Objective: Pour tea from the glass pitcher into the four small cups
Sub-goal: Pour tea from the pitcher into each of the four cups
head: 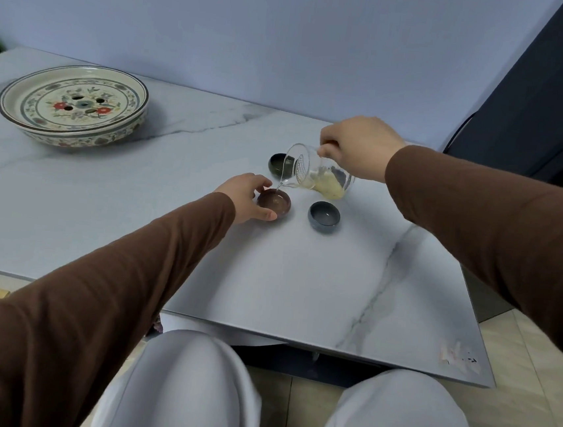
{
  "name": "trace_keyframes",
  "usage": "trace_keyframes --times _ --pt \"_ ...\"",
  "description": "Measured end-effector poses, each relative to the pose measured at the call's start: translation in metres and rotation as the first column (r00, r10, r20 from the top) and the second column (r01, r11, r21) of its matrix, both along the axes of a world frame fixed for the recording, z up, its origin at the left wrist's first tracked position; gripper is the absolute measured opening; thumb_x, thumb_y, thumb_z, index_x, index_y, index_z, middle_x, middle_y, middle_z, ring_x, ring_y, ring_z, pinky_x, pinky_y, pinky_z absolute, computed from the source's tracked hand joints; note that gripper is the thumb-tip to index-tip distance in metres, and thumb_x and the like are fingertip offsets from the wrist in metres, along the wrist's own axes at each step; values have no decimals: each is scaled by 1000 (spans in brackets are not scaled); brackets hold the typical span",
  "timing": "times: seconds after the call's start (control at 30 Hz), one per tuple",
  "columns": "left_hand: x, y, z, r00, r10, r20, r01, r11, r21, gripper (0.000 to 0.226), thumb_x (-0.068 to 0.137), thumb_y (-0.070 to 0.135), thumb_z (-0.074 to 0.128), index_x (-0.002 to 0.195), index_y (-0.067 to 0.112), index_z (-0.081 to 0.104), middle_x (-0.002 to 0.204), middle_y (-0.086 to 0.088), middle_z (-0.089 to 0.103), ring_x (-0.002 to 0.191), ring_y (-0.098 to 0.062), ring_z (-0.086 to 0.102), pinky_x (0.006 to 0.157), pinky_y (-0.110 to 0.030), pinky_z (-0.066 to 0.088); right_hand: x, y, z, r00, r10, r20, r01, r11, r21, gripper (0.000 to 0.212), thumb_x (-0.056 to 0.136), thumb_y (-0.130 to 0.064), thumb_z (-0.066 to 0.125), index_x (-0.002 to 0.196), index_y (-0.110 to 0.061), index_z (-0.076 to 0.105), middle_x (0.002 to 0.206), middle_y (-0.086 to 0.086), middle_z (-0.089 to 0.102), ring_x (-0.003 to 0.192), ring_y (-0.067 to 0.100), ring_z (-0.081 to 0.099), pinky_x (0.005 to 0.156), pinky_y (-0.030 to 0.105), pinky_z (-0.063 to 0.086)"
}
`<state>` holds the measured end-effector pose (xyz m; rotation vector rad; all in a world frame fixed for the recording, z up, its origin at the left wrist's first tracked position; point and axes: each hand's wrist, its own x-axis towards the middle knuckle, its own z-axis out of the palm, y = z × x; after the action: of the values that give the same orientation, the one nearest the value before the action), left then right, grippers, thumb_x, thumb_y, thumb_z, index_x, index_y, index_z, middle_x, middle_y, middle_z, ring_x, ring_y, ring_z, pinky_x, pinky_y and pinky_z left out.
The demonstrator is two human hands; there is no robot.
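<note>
Glass pitcher [315, 171], gripped and tipped by the right hand [358, 148], trickled tea into the brown cup [273, 203] the left hand [246, 194] cupped; only 3 cups showed. Tipping further could overshoot that rim.

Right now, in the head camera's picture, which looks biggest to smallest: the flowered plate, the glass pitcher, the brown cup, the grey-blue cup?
1. Round flowered ceramic plate, clearly largest.
2. Tilted clear glass pitcher.
3. Small reddish-brown cup and small grey-blue cup: they look about alike, so I won't rank them.
</note>
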<state>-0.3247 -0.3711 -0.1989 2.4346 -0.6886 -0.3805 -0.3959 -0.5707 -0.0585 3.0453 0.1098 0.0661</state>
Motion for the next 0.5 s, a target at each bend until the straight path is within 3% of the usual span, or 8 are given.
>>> trace_keyframes --times 0.17,0.33,0.5 --pt "-4 4 7 1000 8 -14 -8 1000 -22 84 67 40 82 139 22 42 131 0 52 109 -19 54 99 -34 44 -8 -27 -6 989 -143 -48 151 947 284 25 98 -34 47 94 -20 67 81 -4 59 80 20 53 65 29 35" --pt "-2 -9 27 998 -18 61 20 999 -29 76 69 37 81 135 22 46 131 0 51 113 -19 53 97 -33 44 -18 -59 -5 960 -273 -64 259 774 577 26 96 -33 51 90 -17 70 77 -2 56 61 13 48 59 26 39" --pt "8 -49 47 986 -63 155 61 998 20 75 69 41 80 134 21 49 130 -2 53 118 -23 52 100 -35 43 -23 -93 1 945 -328 -10 279 789 548 25 96 -33 50 90 -19 69 88 1 61 76 20 53 71 31 41"
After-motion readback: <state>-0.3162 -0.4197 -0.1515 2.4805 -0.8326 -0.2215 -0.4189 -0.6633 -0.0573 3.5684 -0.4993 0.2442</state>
